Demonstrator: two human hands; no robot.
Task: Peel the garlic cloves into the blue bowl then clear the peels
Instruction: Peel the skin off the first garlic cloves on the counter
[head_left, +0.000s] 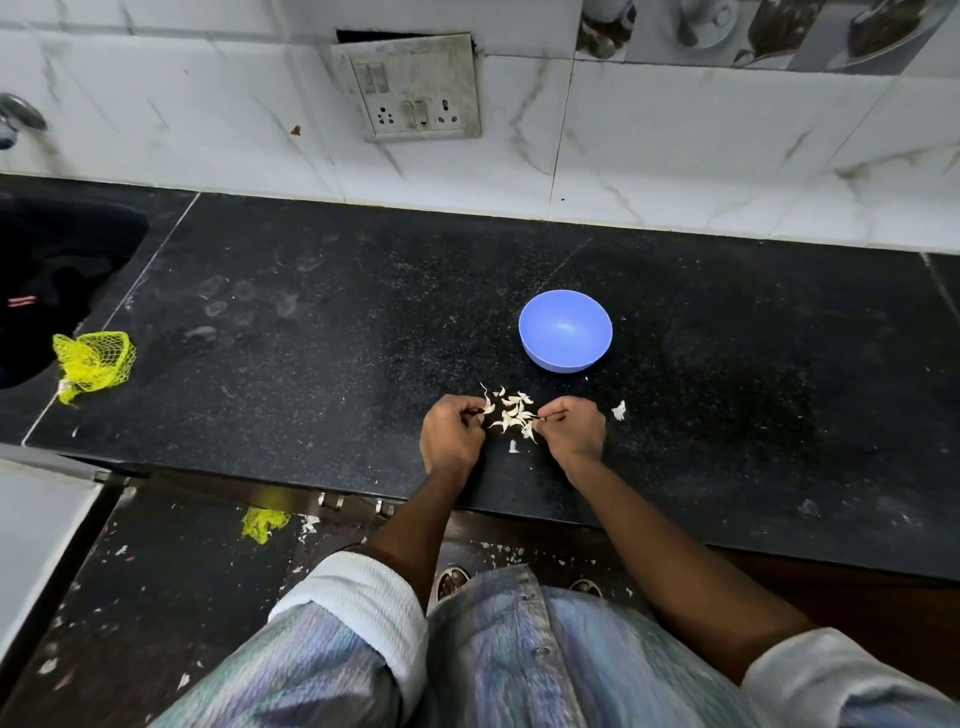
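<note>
A blue bowl (565, 330) stands on the black counter and its inside looks bare. Just in front of it lies a small heap of white garlic cloves and peels (511, 413). My left hand (451, 435) sits at the heap's left edge with its fingers curled around a piece from the heap. My right hand (574, 430) is at the heap's right edge, its fingertips pinching a small clove. A loose peel (618, 410) lies to the right of my right hand, and another peel (513, 447) lies between my wrists.
A yellow net bag (94, 361) lies at the counter's left beside the dark sink (57, 270). Behind the counter is a tiled wall with a switch plate (413, 88). More yellow net (264, 522) and scattered peels lie on the floor below the counter edge.
</note>
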